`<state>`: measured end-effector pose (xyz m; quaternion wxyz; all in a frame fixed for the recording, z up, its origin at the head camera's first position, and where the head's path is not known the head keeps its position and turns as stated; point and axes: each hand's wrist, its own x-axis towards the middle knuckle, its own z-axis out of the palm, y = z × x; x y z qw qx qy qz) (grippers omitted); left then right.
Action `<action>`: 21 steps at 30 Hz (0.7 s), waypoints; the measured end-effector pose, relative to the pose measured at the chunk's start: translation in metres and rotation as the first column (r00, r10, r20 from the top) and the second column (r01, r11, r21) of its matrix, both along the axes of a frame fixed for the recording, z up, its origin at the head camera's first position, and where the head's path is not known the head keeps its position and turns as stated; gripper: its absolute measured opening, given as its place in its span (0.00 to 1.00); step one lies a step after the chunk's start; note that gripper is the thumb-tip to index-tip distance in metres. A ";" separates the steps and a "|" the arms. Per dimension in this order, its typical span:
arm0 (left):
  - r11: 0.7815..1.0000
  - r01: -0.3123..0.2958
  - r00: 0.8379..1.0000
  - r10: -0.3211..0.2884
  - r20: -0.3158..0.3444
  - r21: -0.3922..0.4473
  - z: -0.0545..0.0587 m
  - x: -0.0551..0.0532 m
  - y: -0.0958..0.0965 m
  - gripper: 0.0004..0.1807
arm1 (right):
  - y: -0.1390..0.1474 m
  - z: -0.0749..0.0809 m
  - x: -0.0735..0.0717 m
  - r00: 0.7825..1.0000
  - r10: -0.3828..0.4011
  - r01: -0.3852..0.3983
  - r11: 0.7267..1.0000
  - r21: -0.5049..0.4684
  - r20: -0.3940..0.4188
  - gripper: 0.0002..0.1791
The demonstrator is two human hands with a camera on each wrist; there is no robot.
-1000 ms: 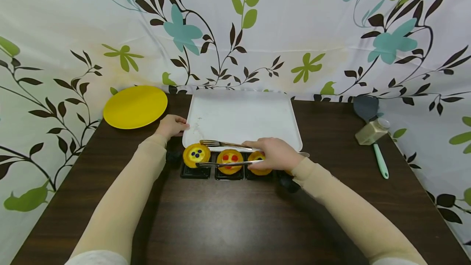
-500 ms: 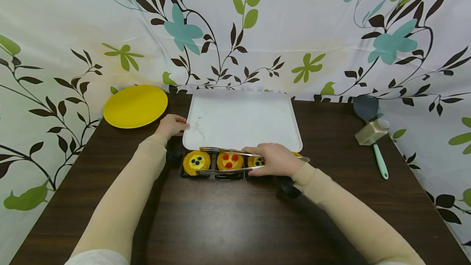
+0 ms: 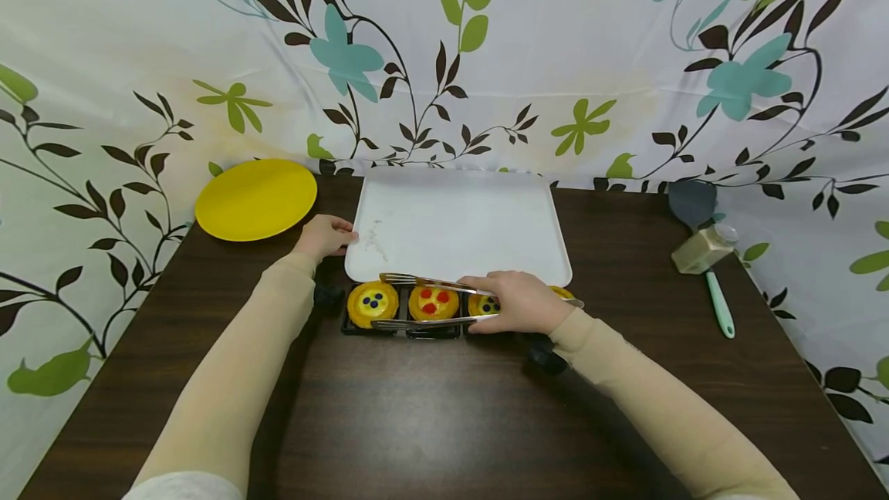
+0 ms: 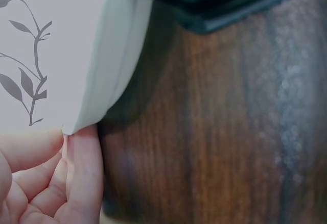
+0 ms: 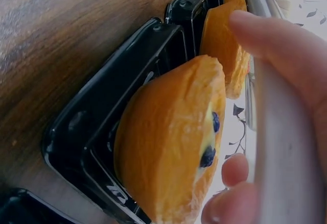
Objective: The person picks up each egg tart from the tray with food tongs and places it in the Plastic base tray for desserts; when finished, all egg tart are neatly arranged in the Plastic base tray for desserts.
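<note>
My left hand (image 3: 325, 238) pinches the near-left rim of the white tray (image 3: 458, 222) between thumb and fingers. In my right hand (image 3: 521, 303) I hold metal tongs (image 3: 430, 322), their two arms spread and pointing left along a row of small tarts. The tong tips lie on either side of the leftmost tart (image 3: 373, 305), topped with blue berries. Beside it is a red-topped tart (image 3: 434, 302), then another blue-berried tart (image 3: 484, 305), partly under my hand. A further tart (image 3: 561, 293) is mostly hidden. Black plastic trays (image 5: 102, 117) sit under the tarts.
A yellow plate (image 3: 255, 201) lies at the back left of the dark wooden table (image 3: 410, 415). On the right, a shaker jar (image 3: 703, 248) rests by a spatula (image 3: 720, 303) with a mint handle. A leaf-patterned cloth hangs behind.
The tongs have come down and slightly toward me. The leftmost tart, held higher between their arms a second ago, now sits lower in its black tray. My left hand has stayed put.
</note>
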<state>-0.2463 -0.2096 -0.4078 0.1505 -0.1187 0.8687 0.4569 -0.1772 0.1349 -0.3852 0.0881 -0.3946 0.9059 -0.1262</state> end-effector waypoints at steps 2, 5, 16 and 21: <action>1.000 0.002 1.000 -0.002 -0.006 -0.003 0.000 0.001 0.001 0.20 | 0.000 -0.001 0.000 1.000 -0.007 0.007 1.000 0.004 -0.001 0.41; 1.000 0.000 1.000 0.000 -0.009 -0.001 0.001 0.001 0.001 0.20 | 0.000 -0.002 -0.001 1.000 -0.022 0.022 1.000 0.011 0.010 0.41; 1.000 0.002 1.000 -0.002 -0.012 0.002 0.004 0.004 0.002 0.20 | 0.003 -0.001 -0.001 0.999 -0.041 0.041 0.999 -0.010 0.017 0.42; 1.000 -0.006 1.000 0.006 -0.006 -0.007 0.001 0.001 0.001 0.20 | 0.005 0.001 0.001 0.999 -0.040 0.041 0.998 -0.043 0.009 0.41</action>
